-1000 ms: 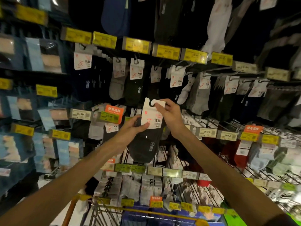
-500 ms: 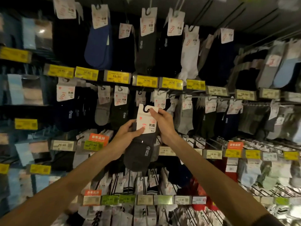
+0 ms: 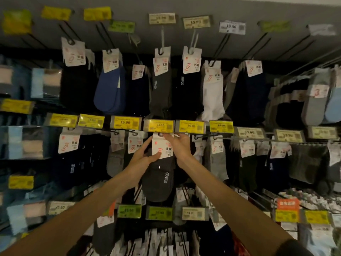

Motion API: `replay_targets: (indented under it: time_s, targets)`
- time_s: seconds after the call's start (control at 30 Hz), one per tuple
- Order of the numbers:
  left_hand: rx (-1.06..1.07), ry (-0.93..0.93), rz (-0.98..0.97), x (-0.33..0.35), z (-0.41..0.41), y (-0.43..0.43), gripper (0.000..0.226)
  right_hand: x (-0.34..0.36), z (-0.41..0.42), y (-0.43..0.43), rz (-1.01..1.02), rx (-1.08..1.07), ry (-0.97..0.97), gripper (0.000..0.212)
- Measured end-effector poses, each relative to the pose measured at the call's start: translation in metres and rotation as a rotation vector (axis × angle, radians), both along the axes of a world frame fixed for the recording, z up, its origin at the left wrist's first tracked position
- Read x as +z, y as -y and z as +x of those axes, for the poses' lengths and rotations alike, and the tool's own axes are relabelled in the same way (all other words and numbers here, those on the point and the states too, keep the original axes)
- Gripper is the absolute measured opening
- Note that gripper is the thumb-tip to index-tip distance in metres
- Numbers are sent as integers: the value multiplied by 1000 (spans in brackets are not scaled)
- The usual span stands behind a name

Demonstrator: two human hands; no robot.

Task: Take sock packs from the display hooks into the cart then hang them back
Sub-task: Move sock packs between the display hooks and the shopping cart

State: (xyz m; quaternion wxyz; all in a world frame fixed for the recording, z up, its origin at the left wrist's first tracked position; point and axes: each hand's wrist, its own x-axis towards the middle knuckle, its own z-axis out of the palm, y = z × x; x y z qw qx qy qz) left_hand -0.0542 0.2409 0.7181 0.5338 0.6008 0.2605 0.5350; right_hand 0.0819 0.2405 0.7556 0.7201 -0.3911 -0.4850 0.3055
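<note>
Rows of hanging socks are filling a dim shop wall, each row running under a strip of price labels. Near the middle of the wall a yellow price tag (image 3: 159, 125) marked 16.90 is sitting at the front of its row. Directly under that tag a dark grey sock pack (image 3: 160, 179) is hanging down, and its white card (image 3: 163, 147) is reaching up almost to the tag's lower edge. The right hand (image 3: 178, 145), coming in from below and to the right of the tag, is pinching the top edge of the card beside its hanging hole, just under the tag. Whether the hole is sitting on the hook (image 3: 160, 134) cannot be told. The left hand (image 3: 142, 158), below and to the left of the tag, is gripping the pack, with the thumb lying on the front of the card's lower part and the fingers reaching up along its left edge. Above the tag and to its left, blue socks (image 3: 109, 93) are hanging, and above it to the right, white socks (image 3: 212, 97) are hanging. Well below the tag, just beneath the toe of the held pack, a green price tag (image 3: 159, 213) is showing.
</note>
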Motion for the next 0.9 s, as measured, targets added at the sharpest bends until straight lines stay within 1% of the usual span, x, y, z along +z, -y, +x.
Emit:
replay_targets:
  time_s: [0.1, 0.27, 0.47, 0.53, 0.63, 0.73, 0.83, 0.9]
  targets:
    - [16, 70, -15, 2, 1, -8, 60, 5, -3, -11, 64, -6, 3, 11]
    - [58, 96, 4, 0, 3, -23, 60, 8, -2, -27, -22, 15, -10, 10]
    - [66, 58, 35, -5, 1, -37, 56, 2, 0, -36, -23, 16, 35, 9]
    - [77, 40, 41, -7, 0, -38, 58, 0, -1, -38, -25, 26, 28, 9]
    - [92, -6, 48, -11, -1, -44, 64, -2, -1, -43, -30, 18, 52, 14]
    - [112, -50, 59, -12, 0, -54, 67, -8, 2, -54, -18, -79, 182, 4]
    - [120, -81, 70, -12, 3, -64, 66, -20, 7, -61, 41, -187, 414, 22]
    - [116, -103, 79, -12, 6, -71, 63, -33, 11, -65, 123, -341, 672, 39]
